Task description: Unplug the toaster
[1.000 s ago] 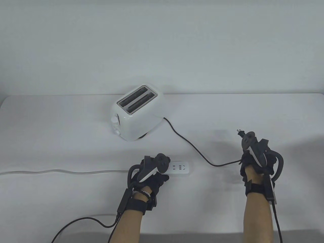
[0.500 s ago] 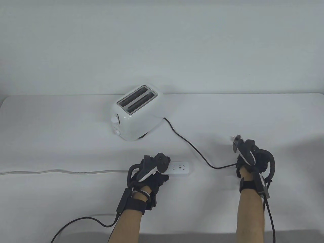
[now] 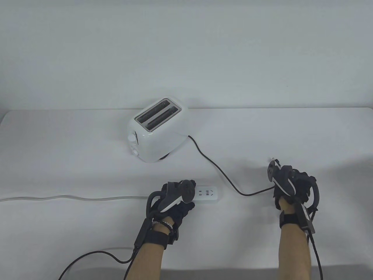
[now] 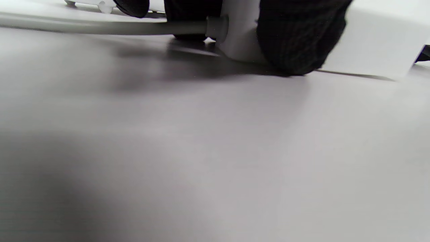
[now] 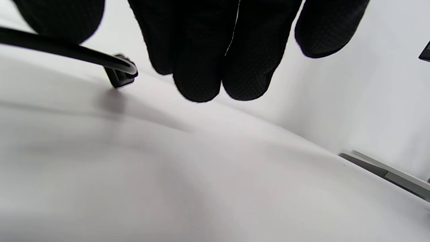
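Note:
The white toaster [image 3: 156, 129] stands at the back of the table. Its black cord [image 3: 215, 166] runs right and forward to my right hand [image 3: 291, 183]. The black plug [image 3: 274, 161] is out of the white power strip [image 3: 208, 194] and sits just ahead of that hand. In the right wrist view the plug [image 5: 121, 74] is low over the table beside my hanging, extended fingers [image 5: 201, 67], apart from them. My left hand [image 3: 177, 204] grips the strip's left end. In the left wrist view its fingers [image 4: 295, 40] wrap the strip [image 4: 369, 40].
The strip's grey cable [image 3: 72, 198] runs left across the table and shows in the left wrist view [image 4: 100, 28]. A black glove cable [image 3: 96, 253] lies near the front edge. The white wall rises behind the toaster.
My right hand has come down from its raised position with the plug, then drawn back a little while the plug stayed near the table. My left hand has stayed on the strip.

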The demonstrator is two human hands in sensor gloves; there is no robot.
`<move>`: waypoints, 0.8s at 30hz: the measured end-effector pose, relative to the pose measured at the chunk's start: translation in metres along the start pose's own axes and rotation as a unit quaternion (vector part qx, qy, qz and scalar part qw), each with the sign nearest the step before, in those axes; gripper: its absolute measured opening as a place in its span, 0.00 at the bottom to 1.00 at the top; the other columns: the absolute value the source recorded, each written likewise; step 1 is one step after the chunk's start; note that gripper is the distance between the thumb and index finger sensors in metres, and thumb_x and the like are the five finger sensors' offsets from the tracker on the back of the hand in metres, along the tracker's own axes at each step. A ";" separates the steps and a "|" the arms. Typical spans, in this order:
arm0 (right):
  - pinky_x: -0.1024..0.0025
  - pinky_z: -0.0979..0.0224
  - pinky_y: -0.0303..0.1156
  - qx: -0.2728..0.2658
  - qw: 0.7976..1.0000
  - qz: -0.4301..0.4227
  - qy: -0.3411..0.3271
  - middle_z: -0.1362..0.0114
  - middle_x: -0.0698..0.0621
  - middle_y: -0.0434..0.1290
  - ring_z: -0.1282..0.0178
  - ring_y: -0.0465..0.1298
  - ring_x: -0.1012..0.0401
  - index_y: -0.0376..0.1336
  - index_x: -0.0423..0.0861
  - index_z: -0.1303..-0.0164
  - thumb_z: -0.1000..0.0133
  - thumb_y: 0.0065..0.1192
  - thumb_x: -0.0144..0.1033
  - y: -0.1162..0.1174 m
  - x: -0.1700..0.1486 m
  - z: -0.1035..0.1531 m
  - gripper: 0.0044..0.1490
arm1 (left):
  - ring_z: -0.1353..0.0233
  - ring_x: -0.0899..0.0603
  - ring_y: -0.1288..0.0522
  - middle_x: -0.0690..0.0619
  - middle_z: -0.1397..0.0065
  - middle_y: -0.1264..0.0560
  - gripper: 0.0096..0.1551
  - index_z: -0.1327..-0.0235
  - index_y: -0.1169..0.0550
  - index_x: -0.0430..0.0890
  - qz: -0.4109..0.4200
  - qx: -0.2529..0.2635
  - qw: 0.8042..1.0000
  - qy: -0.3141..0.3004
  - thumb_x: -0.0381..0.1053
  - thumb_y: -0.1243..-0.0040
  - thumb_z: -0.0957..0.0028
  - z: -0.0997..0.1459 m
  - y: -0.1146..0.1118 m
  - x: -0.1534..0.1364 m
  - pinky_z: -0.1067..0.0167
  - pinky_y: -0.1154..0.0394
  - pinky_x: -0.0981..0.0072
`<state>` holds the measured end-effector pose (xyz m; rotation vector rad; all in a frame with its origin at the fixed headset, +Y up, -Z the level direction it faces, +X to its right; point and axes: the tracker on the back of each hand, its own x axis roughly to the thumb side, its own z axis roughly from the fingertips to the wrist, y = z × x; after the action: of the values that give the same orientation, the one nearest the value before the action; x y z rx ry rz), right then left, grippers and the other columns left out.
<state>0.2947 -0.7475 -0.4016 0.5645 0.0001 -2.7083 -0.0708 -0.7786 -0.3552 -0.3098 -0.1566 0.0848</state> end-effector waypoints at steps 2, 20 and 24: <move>0.33 0.32 0.64 -0.007 1.000 -0.012 -0.006 0.28 0.47 0.72 0.29 0.72 0.45 0.60 0.48 0.28 0.58 0.56 0.63 -0.008 -0.006 0.005 0.49 | 0.11 0.46 0.42 0.65 0.08 0.44 0.52 0.16 0.53 0.71 -0.011 0.004 1.000 0.001 0.64 0.39 0.49 0.001 0.000 0.001 0.10 0.51 0.44; 0.17 0.33 0.43 -0.016 0.986 -0.110 -0.121 0.12 0.44 0.45 0.18 0.45 0.31 0.42 0.55 0.19 0.62 0.50 0.75 -0.068 0.026 0.079 0.63 | 0.06 0.37 0.59 0.59 0.05 0.57 0.61 0.14 0.56 0.68 -0.056 0.086 0.994 0.022 0.75 0.41 0.58 0.049 0.043 -0.017 0.16 0.57 0.28; 0.17 0.33 0.43 -0.024 0.982 -0.122 -0.143 0.12 0.44 0.45 0.18 0.45 0.31 0.42 0.55 0.19 0.62 0.50 0.76 -0.074 0.043 0.096 0.63 | 0.06 0.36 0.61 0.59 0.05 0.58 0.61 0.14 0.57 0.69 -0.049 0.085 0.994 0.041 0.75 0.42 0.58 0.064 0.042 -0.039 0.17 0.58 0.27</move>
<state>0.1944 -0.7017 -0.3351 0.1642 0.0613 -2.9951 -0.1222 -0.7235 -0.3134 -0.1344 -0.0819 -0.0125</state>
